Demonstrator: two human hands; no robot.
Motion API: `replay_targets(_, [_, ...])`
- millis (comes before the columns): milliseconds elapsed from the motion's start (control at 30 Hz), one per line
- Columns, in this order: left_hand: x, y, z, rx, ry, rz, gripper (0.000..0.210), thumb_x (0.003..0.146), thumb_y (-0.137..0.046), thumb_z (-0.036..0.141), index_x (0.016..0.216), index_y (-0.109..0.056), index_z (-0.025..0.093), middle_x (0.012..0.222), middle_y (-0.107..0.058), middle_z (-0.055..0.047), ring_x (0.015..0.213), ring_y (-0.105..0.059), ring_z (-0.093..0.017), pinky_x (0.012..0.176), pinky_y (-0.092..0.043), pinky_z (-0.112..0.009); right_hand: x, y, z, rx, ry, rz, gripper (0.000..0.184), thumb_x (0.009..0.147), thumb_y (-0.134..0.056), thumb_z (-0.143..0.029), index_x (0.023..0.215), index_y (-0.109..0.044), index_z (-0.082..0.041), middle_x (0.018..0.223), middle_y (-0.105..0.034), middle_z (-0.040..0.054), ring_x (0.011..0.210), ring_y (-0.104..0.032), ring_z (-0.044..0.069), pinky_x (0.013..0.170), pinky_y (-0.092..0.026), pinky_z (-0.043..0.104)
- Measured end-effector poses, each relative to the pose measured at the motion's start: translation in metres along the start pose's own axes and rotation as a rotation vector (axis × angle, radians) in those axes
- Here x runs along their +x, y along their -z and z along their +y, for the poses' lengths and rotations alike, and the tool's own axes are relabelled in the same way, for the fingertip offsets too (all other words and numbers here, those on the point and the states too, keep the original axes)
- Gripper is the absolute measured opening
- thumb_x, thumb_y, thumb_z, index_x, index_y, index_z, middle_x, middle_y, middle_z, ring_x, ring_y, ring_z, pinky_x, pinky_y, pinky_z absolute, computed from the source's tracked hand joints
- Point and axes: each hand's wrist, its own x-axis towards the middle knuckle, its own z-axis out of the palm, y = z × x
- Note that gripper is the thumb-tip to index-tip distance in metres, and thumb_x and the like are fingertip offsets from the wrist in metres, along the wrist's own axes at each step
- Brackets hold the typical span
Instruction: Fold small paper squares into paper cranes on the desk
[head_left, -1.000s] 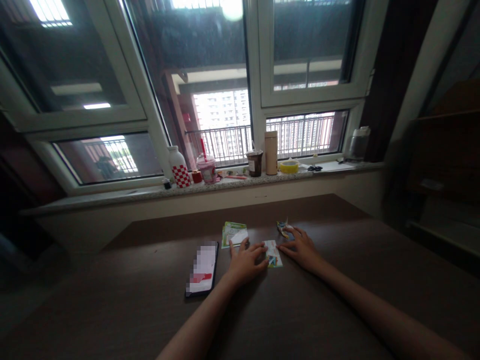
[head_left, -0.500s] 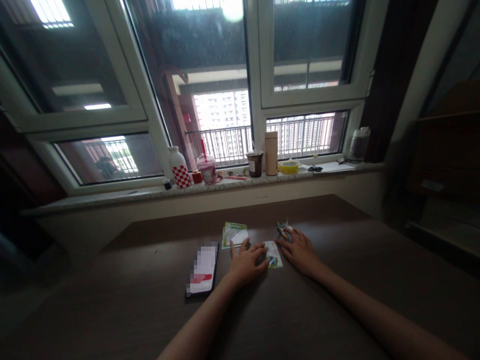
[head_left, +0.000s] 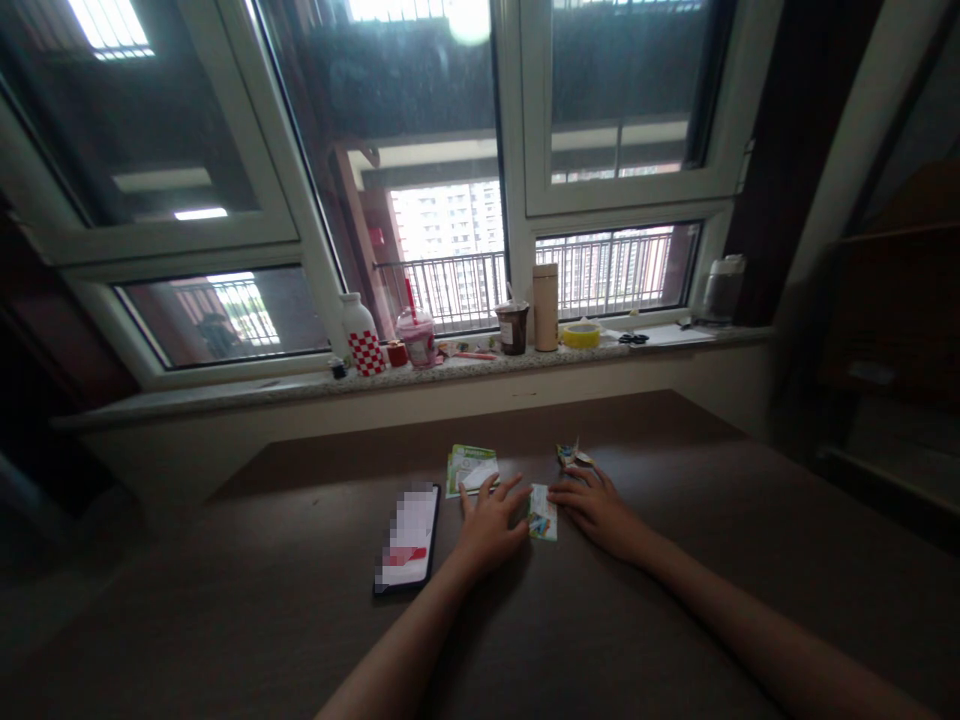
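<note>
A small printed paper card (head_left: 543, 520) lies flat on the brown table (head_left: 645, 630) between my hands. My left hand (head_left: 491, 525) rests with fingers spread, its fingertips at the card's left edge. From the other side, my right hand (head_left: 600, 510) lies open with outstretched fingers touching the card's right edge. Just beyond the right fingertips is a small crumpled, colourful piece (head_left: 571, 456); its kind is unclear. Several green and white cards (head_left: 471, 465) lie in a pile past my left hand, with a white piece on top partly behind the fingers.
A phone (head_left: 409, 540) with a lit screen lies left of my left hand. On the windowsill stand a checkered bottle (head_left: 365, 345), a pink drink cup (head_left: 416, 338), a dark drink cup (head_left: 513, 325), a tan flask (head_left: 546, 308), yellow tape (head_left: 581, 335) and scissors (head_left: 634, 339).
The card between my hands has straightened and shifted slightly left. My right fingers have drawn back from the crumpled piece onto the card's edge.
</note>
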Motion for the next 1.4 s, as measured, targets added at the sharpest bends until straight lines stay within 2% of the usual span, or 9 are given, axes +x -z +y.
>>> replay_targets(167, [-0.001, -0.002, -0.002, -0.054, -0.005, 0.079, 0.04, 0.09, -0.056, 0.032, 0.129, -0.06, 0.041, 0.151, -0.048, 0.005, 0.145, -0.027, -0.032, 0.113, 0.005, -0.076, -0.002, -0.002, -0.001, -0.015, 0.055, 0.086, 0.033, 0.096, -0.049, -0.023, 0.12, -0.068, -0.033, 0.121, -0.069, 0.0041, 0.13, -0.046, 0.028, 0.115, -0.027, 0.06])
replay_targets(267, [-0.002, -0.003, -0.002, -0.08, -0.031, 0.102, 0.028, 0.09, -0.06, 0.037, 0.116, -0.068, 0.04, 0.144, -0.056, 0.006, 0.143, -0.03, -0.032, 0.114, 0.007, -0.074, -0.003, -0.002, -0.005, -0.033, 0.066, 0.1, 0.031, 0.095, -0.051, -0.022, 0.116, -0.07, -0.033, 0.115, -0.069, 0.0044, 0.127, -0.048, 0.028, 0.114, -0.026, 0.061])
replay_targets(400, [-0.003, -0.001, -0.001, -0.09, -0.057, 0.107, 0.024, 0.089, -0.062, 0.04, 0.112, -0.071, 0.041, 0.136, -0.063, 0.005, 0.141, -0.033, -0.031, 0.113, 0.011, -0.073, -0.003, -0.001, -0.009, -0.053, 0.07, 0.107, 0.031, 0.092, -0.055, -0.019, 0.114, -0.071, -0.032, 0.11, -0.068, 0.0059, 0.125, -0.049, 0.028, 0.114, -0.026, 0.061])
replay_targets(533, [-0.003, 0.0, 0.001, -0.07, -0.037, 0.103, 0.025, 0.09, -0.061, 0.038, 0.112, -0.071, 0.042, 0.137, -0.062, 0.006, 0.14, -0.033, -0.031, 0.113, 0.009, -0.073, -0.003, 0.003, -0.014, -0.02, 0.077, 0.107, 0.024, 0.09, -0.059, -0.021, 0.106, -0.074, -0.029, 0.105, -0.067, 0.0065, 0.119, -0.052, 0.027, 0.113, -0.028, 0.058])
replay_targets(700, [-0.003, 0.0, 0.003, -0.049, 0.003, 0.1, 0.026, 0.091, -0.06, 0.036, 0.113, -0.071, 0.045, 0.138, -0.06, 0.006, 0.139, -0.035, -0.031, 0.114, 0.005, -0.073, -0.001, 0.003, -0.015, 0.094, 0.066, 0.124, 0.012, 0.09, -0.059, -0.024, 0.092, -0.071, -0.023, 0.112, -0.065, 0.0066, 0.116, -0.052, 0.024, 0.108, -0.037, 0.047])
replay_targets(800, [-0.001, -0.001, 0.004, -0.05, 0.043, 0.106, 0.025, 0.089, -0.061, 0.037, 0.11, -0.072, 0.046, 0.139, -0.059, 0.006, 0.14, -0.034, -0.032, 0.112, 0.005, -0.075, 0.002, -0.002, -0.014, 0.113, 0.013, 0.101, 0.008, 0.09, -0.06, -0.025, 0.088, -0.068, -0.023, 0.105, -0.066, 0.005, 0.112, -0.054, 0.024, 0.106, -0.037, 0.046])
replay_targets(933, [0.002, -0.003, 0.008, -0.055, 0.121, 0.111, 0.021, 0.086, -0.064, 0.049, 0.102, -0.075, 0.043, 0.144, -0.055, 0.004, 0.141, -0.031, -0.036, 0.111, 0.003, -0.077, 0.008, -0.011, -0.014, 0.111, -0.108, 0.088, 0.011, 0.087, -0.064, -0.032, 0.082, -0.065, -0.022, 0.1, -0.065, 0.0049, 0.11, -0.054, 0.025, 0.099, -0.042, 0.043])
replay_targets(1133, [0.006, -0.006, 0.011, -0.021, 0.151, 0.148, 0.024, 0.08, -0.068, 0.058, 0.097, -0.076, 0.042, 0.146, -0.053, 0.005, 0.143, -0.028, -0.039, 0.109, 0.002, -0.079, 0.012, -0.011, -0.02, 0.082, -0.199, 0.062, 0.015, 0.084, -0.069, -0.038, 0.084, -0.066, -0.024, 0.105, -0.065, 0.0043, 0.117, -0.052, 0.027, 0.102, -0.038, 0.045])
replay_targets(1400, [0.007, 0.007, 0.01, -0.069, 0.199, 0.086, 0.028, 0.078, -0.068, 0.06, 0.098, -0.077, 0.044, 0.149, -0.051, 0.005, 0.146, -0.021, -0.044, 0.105, 0.006, -0.082, 0.017, -0.003, -0.02, 0.122, -0.239, 0.01, 0.017, 0.079, -0.073, -0.04, 0.083, -0.067, -0.025, 0.109, -0.065, 0.0025, 0.122, -0.05, 0.027, 0.104, -0.034, 0.046])
